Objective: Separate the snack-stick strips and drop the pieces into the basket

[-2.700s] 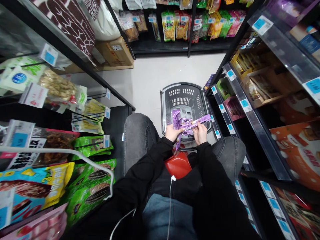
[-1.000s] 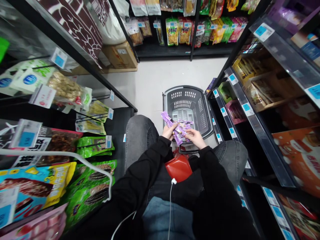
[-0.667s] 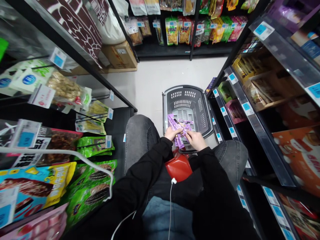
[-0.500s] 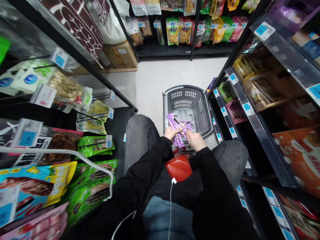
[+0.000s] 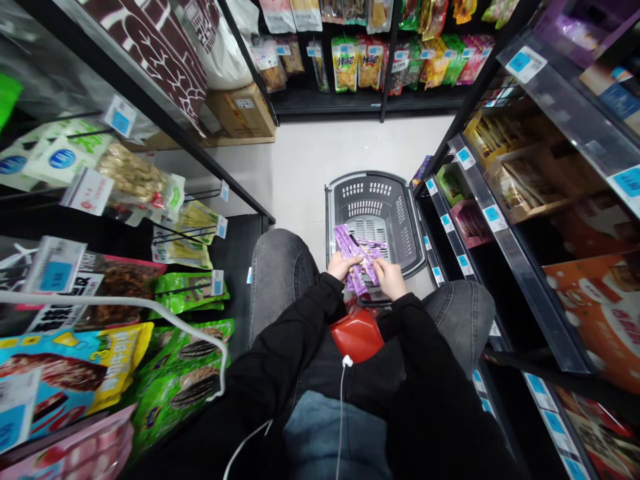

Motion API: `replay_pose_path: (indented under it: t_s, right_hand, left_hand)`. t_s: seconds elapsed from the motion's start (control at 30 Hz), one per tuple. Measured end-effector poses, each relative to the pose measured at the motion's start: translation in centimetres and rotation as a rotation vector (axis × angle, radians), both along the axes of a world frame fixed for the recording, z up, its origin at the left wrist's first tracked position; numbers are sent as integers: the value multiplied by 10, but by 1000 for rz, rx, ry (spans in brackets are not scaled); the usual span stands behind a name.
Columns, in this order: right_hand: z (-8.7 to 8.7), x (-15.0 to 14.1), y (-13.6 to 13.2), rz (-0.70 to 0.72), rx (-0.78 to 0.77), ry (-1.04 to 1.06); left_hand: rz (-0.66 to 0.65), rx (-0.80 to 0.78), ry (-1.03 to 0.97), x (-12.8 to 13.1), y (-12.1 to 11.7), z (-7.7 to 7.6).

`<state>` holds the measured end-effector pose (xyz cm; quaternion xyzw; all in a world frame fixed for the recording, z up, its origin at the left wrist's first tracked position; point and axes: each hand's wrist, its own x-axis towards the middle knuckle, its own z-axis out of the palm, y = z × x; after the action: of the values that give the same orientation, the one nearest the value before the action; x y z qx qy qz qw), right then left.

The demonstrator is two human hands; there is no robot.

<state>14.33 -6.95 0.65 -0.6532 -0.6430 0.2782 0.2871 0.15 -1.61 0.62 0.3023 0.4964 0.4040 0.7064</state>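
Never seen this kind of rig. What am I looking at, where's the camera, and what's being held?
No robot here: it's a person's two bare hands. Every picture comes from one camera worn on the head, looking forward and down, so the bent knees and black sleeves are the wearer's.

The left hand and right hand both hold slim purple packets; their exact number isn't clear. Just beyond the hands is a gray basket on the pale floor. More purple packaging shows there, but I can't tell whether it rests inside.

A red object sits between the knees, with a white cable beside it. Shelving with packaged goods stands on the left, right and far side.
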Motion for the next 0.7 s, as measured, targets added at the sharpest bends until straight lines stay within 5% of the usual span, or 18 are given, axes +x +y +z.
replay_pose_path:
  t_s: [0.37,0.47,0.7]
  right_hand:
    - [-4,2,1,-33,-234,803]
    - [-2,-1,0,-61,-190,714]
    - [2,-8,-3,-167,105,-3]
  left_hand:
    - [193,4,-47,0,6,-4]
    - [179,45,22,-1,6,-4]
    - [-6,177,342,3,-4,-5]
